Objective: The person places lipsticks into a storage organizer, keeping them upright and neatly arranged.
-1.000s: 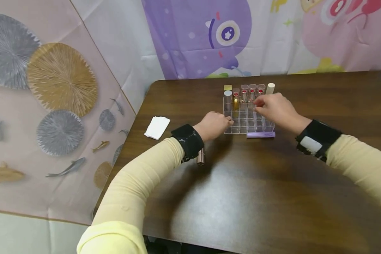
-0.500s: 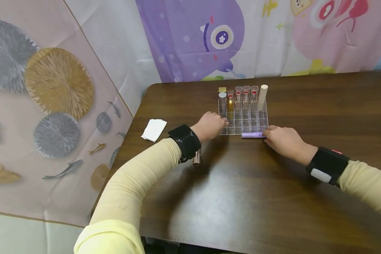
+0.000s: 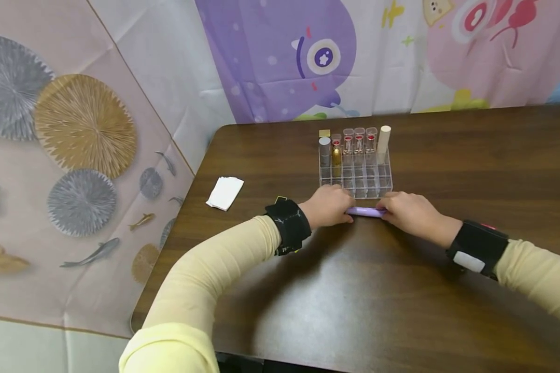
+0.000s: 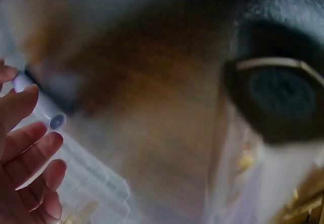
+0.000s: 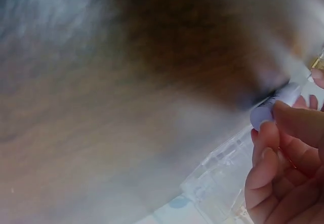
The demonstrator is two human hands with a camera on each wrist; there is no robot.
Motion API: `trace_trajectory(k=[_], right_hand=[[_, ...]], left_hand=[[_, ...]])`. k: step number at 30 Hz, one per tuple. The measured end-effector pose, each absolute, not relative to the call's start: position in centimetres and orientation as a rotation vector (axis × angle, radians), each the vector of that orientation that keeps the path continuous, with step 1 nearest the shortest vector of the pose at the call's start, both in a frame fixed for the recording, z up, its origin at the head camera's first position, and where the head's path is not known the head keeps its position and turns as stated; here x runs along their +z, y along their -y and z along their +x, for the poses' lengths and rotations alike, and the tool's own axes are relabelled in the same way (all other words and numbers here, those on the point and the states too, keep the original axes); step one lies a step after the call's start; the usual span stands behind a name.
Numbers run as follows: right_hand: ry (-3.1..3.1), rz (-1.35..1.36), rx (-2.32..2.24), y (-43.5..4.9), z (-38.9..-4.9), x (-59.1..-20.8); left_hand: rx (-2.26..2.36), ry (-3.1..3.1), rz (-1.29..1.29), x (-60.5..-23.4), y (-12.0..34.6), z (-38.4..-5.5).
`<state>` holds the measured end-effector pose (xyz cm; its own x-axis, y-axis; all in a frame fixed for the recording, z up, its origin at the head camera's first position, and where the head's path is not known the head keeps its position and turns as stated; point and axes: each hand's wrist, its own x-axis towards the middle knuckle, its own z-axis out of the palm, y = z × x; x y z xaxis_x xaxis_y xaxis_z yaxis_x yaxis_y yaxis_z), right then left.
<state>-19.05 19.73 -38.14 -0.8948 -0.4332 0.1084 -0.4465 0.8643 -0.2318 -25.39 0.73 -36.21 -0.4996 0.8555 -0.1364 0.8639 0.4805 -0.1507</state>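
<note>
A slim purple cosmetic tube (image 3: 366,212) lies level between my two hands, just in front of the clear organizer (image 3: 378,194). My left hand (image 3: 329,205) holds its left end; in the left wrist view the thumb and fingers (image 4: 26,102) are around the purple tube (image 4: 48,112). At the other end, my right hand (image 3: 413,211) pinches it between thumb and forefinger, as the purple tube (image 5: 273,102) in the right wrist view shows. Lipsticks (image 3: 359,142), a silver-capped tube (image 3: 324,150), a gold lipstick (image 3: 337,155) and a cream-coloured tube (image 3: 383,140) stand in the organizer's back rows.
A stack of white paper (image 3: 225,193) lies left on the brown table (image 3: 354,300). A small gold-topped item (image 3: 324,133) sits at the organizer's back left corner. Behind the table hangs a printed cloth (image 3: 280,62).
My right hand came down from the organizer's right side to the purple tube. My left hand left the organizer's left edge and took the tube's other end. The tube moved slightly nearer.
</note>
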Motion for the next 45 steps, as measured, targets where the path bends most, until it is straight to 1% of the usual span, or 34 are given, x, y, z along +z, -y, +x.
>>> trace_trajectory(k=[6, 10, 16, 24, 27, 30, 35, 45], right_hand=[[2.953, 0.670, 0.402, -19.9, -18.7, -37.7], [2.931, 0.641, 0.421, -20.5, -18.6, -37.2], [2.905, 0.589, 0.436, -21.5, -18.7, -36.7], [2.938, 0.532, 0.488, -22.1, -18.7, -36.8], [2.938, 0.512, 0.502, -22.1, -18.6, -36.7], [2.936, 0.496, 0.504, -22.3, -18.5, -36.7], [2.943, 0.470, 0.502, -22.8, -18.2, -36.6], [2.913, 0.471, 0.527, -23.6, -17.3, -36.6]], left_hand=[[-0.296, -2.683, 1.533, -36.9, -1.1, -25.4], [-0.264, -2.680, 1.495, -36.0, -0.9, -25.6], [-0.233, -2.687, 1.404, -32.9, -0.6, -26.3], [-0.133, -2.742, 1.229, -27.4, -1.4, -28.0], [-0.111, -2.801, 1.210, -25.5, -2.0, -28.7], [-0.086, -2.861, 1.213, -24.5, -2.6, -29.5], [-0.101, -2.922, 1.234, -25.2, -4.0, -30.5], [-0.361, -2.941, 1.187, -28.2, -5.4, -31.6]])
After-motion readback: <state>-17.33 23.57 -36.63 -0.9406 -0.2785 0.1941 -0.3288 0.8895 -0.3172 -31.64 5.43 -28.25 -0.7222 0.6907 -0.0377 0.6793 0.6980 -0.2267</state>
